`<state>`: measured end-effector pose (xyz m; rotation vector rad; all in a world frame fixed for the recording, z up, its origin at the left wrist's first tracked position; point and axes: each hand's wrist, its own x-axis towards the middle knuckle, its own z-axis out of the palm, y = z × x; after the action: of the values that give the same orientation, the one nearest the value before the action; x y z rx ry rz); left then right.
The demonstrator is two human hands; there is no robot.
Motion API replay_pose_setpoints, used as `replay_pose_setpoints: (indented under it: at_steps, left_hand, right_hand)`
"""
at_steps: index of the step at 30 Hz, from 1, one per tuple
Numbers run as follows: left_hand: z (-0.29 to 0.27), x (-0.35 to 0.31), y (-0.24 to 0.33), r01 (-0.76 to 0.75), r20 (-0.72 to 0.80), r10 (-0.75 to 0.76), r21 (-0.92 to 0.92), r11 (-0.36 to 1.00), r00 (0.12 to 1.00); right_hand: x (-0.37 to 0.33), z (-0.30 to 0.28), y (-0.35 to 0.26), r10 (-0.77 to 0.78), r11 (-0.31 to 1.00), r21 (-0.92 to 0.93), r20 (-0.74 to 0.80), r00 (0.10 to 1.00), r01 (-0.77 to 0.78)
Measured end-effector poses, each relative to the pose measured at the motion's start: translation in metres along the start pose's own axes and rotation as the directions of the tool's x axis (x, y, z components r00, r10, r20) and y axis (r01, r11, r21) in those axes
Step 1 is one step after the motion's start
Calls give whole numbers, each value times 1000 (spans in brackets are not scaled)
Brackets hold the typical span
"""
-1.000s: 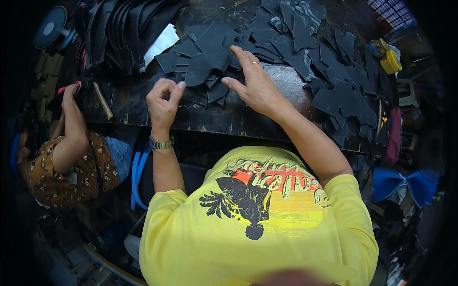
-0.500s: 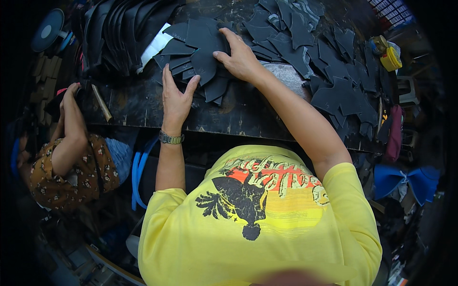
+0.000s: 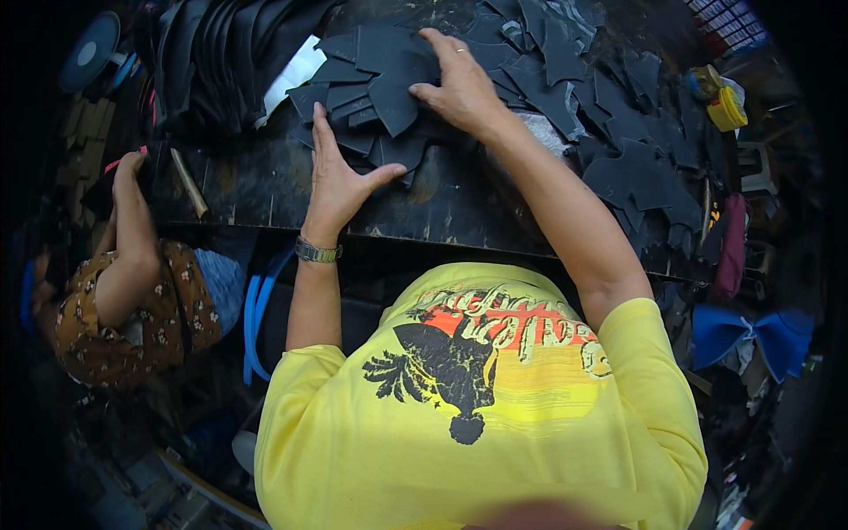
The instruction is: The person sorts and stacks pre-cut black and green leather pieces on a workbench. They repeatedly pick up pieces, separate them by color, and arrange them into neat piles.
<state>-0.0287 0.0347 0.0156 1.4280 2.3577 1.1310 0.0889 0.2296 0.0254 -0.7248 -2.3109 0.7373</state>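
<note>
A loose heap of black cut pieces (image 3: 393,95), flat and sheet-like with curved and pointed edges, lies on the dark worktable (image 3: 442,199). My left hand (image 3: 340,177) is at the heap's near left edge, thumb and fingers spread wide, a metal-banded watch on the wrist. At the heap's right side is my right hand (image 3: 462,88), its thumb and forefinger apart and their tips at the edge of the pieces. Neither hand has a piece gripped in it. The right hand's other fingers are partly hidden.
Curved black panels (image 3: 216,62) stand stacked at the far left beside a white sheet (image 3: 291,78). More cut pieces (image 3: 640,177) cover the table's right side. A wooden stick (image 3: 188,184) lies near a co-worker's arm (image 3: 132,212). A yellow container (image 3: 726,110) is at the right.
The heap has shifted slightly away from me and its pieces have spread. My right hand has moved away and to the right; my left hand has opened wider, its thumb swinging right.
</note>
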Motion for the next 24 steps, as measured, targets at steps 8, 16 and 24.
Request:
replay_pose_setpoints:
  at_steps: [8, 16, 24]
  left_hand:
    - [8, -13, -1, -76, 116, 48, 247, 966, 992]
    - [22, 0, -4, -48, 81, 25, 298, 953, 996]
    - [28, 17, -5, -21, 109, -13, 308, 951, 994]
  right_hand:
    - [-58, -45, -30, -17, 999, -22, 317, 948, 26]
    - [-57, -8, -13, -180, 974, -102, 193, 965, 202]
    - [-25, 6, -14, -143, 983, -96, 135, 980, 157]
